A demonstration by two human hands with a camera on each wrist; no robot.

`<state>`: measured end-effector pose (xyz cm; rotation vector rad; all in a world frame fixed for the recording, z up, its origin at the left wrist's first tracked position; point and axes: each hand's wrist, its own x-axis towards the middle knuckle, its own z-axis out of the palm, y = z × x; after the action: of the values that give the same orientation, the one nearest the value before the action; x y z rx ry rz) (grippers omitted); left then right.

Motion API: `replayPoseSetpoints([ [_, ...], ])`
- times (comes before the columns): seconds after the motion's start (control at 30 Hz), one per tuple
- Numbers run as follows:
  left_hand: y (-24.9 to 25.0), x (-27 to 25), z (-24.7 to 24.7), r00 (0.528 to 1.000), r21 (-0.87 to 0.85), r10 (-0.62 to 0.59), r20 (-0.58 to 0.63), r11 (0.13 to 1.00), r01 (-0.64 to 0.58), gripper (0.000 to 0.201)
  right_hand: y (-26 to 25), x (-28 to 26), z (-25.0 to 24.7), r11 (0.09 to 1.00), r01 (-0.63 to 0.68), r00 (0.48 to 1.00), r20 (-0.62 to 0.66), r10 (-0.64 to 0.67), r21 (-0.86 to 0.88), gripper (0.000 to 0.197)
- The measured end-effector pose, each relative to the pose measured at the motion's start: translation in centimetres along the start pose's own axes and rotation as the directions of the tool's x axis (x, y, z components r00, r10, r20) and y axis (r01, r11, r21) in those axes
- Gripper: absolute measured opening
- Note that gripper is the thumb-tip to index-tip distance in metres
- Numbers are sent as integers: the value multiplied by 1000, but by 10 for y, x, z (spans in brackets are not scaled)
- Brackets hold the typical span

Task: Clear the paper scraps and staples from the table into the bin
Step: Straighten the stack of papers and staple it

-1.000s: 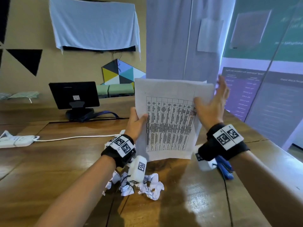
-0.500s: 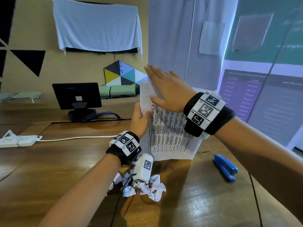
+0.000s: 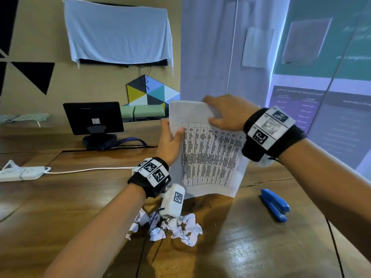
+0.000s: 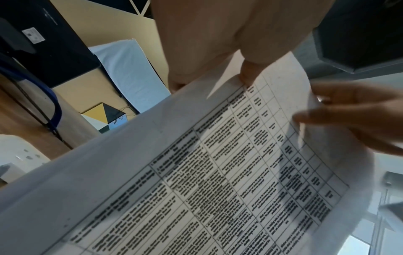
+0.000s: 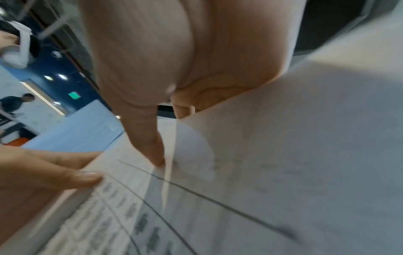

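While the printed sheet stands nearly upright above the counter, the left hand pinches its left edge with the thumb on the printed face, and the right hand grips its top, fingers curled over the upper edge. Below the left wrist, a heap of crumpled paper scraps lies on the wood. Beneath the right forearm, well apart from the scraps, a blue stapler rests on the counter, and out beyond the left hand are a white power strip and a small dark monitor.
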<state>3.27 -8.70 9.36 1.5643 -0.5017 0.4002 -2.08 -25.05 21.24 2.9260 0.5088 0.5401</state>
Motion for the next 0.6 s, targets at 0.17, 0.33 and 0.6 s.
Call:
replayPoseSetpoints([
  [0.17, 4, 3, -2, 998, 22, -42, 47, 999, 41, 18, 67, -27, 6, 933, -264, 958, -47, 283, 244, 29],
  [0.33, -7, 0, 0, 989, -2, -128, 72, 992, 128, 26, 81, -43, 76, 208, -193, 858, 62, 509, 959, 20],
  [0.6, 5, 13, 2, 994, 5, -110, -12, 994, 111, 31, 49, -30, 101, 55, -29, 779, -12, 627, 998, 23],
])
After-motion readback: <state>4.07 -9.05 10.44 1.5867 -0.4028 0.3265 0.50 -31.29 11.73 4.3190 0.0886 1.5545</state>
